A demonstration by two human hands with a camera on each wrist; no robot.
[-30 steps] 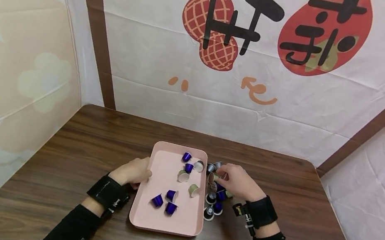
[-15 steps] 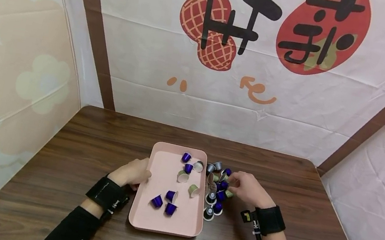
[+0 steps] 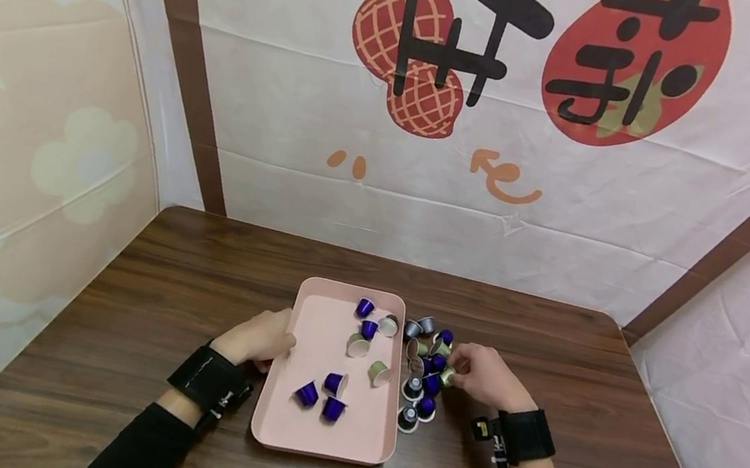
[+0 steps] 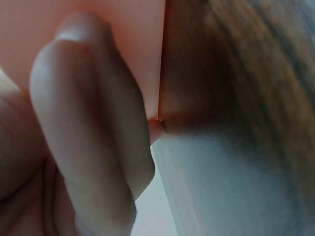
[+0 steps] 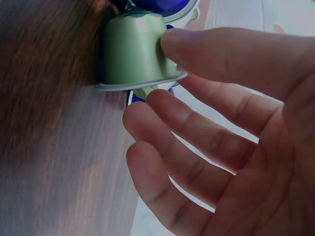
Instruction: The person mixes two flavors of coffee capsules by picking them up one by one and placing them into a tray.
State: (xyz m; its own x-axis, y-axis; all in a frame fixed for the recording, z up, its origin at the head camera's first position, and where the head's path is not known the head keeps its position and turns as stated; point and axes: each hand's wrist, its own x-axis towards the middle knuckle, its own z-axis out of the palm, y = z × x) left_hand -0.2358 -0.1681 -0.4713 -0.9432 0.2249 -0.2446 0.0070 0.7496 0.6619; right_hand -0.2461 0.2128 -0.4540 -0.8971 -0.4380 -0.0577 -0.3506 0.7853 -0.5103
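Observation:
My left hand (image 3: 258,337) grips the left rim of a pink tray (image 3: 292,434), whose edge also shows beside the curled fingers in the left wrist view. Blue, green and silvery coffee capsules lie scattered in the tray, among them a blue capsule (image 3: 307,394) and a green-sided capsule (image 3: 378,373). To the tray's right, my right hand (image 3: 487,376) pinches a green coffee capsule (image 5: 135,51) at the outer side of a capsule pile. The thumb presses that capsule's side in the right wrist view; the index fingertip is hidden behind it. The other fingers are loosely bent.
Several more capsules crowd along the tray's right edge, including a black capsule (image 3: 408,419) and a silver capsule (image 3: 427,324). Everything stands on a brown wooden table (image 3: 209,257). A printed white cloth (image 3: 264,192) hangs behind the table's far edge.
My right hand has moved right and toward me, from the pile's top to the green capsule at its right side. The left hand stays on the tray.

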